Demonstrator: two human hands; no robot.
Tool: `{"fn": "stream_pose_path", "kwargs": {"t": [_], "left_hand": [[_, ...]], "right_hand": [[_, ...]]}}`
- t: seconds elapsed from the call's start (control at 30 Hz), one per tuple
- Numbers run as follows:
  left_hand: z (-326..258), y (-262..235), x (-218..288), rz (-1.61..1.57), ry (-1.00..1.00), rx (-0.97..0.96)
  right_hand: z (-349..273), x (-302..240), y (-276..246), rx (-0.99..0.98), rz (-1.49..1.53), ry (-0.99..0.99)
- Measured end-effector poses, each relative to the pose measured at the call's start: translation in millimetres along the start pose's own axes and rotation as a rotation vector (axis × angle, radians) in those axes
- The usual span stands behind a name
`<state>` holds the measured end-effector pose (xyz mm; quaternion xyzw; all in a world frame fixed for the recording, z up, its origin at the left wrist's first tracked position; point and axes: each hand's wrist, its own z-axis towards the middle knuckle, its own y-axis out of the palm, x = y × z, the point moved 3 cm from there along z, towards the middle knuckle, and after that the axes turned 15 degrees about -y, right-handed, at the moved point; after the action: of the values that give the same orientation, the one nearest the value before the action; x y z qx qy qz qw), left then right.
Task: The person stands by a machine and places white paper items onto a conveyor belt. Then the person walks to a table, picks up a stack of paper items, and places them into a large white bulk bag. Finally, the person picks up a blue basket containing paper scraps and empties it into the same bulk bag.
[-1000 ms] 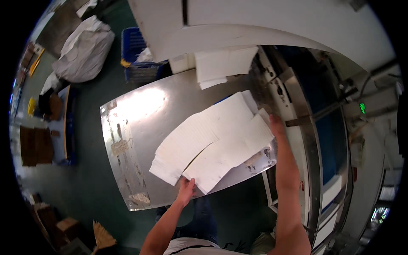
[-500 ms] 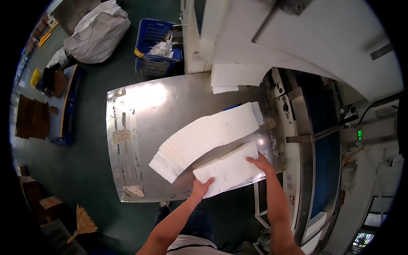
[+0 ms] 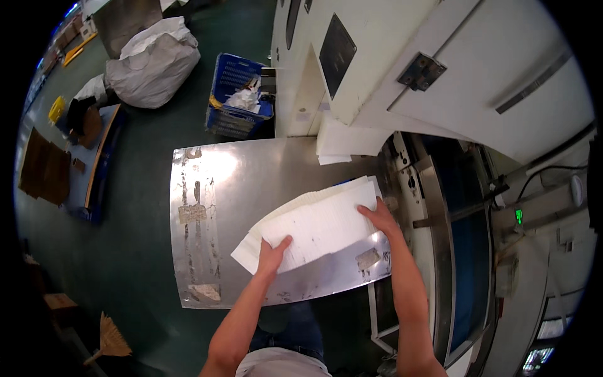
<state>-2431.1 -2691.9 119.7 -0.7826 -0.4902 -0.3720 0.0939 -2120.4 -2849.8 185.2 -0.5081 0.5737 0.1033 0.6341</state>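
Note:
My left hand grips the left end of a stack of white paper sheets, its thumb on top. My right hand holds the right end of the same stack, thumb on the upper face. The stack lies over or just above a fanned row of white paper sheets, covering most of it. Only the row's left end and far edge show. Beneath is a shiny metal table with worn tape patches. Whether the stack rests on the row cannot be made out.
Another pile of white sheets sits at the table's far edge, beside a large white machine. A blue crate with scraps stands beyond the table. White sacks lie far left, and a broom near left.
Both hands have carried the held stack away from the table's near edge and leftward, onto or over the fanned row. The view has shifted, showing more of the machine.

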Motion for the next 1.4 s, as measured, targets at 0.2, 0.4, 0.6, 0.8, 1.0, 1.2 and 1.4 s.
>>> {"fn": "stream_pose_path", "kwargs": {"t": [0.2, 0.4, 0.6, 0.8, 1.0, 1.2, 1.4], "left_hand": [[55, 18, 2, 0.244, -0.035, 0.185], [59, -63, -24, 0.326, -0.152, 0.544], [80, -100, -95, 0.390, -0.544, 1.177], [90, -25, -52, -0.425, -0.255, 0.069], [119, -34, -65, 0.169, -0.063, 0.317], [104, -54, -85, -0.224, -0.173, 0.124], [42, -74, -40, -0.525, -0.305, -0.081]], "right_hand": [[64, 74, 8, -0.122, -0.216, 0.049], [107, 119, -49, -0.022, -0.286, 0.119], [138, 205, -75, 0.125, -0.167, 0.170], [124, 256, -49, -0.188, 0.750, 0.480], [97, 149, 22, -0.402, 0.477, 0.237], [62, 144, 63, -0.451, 0.630, 0.358], [34, 98, 97, -0.422, 0.612, 0.426]]}}
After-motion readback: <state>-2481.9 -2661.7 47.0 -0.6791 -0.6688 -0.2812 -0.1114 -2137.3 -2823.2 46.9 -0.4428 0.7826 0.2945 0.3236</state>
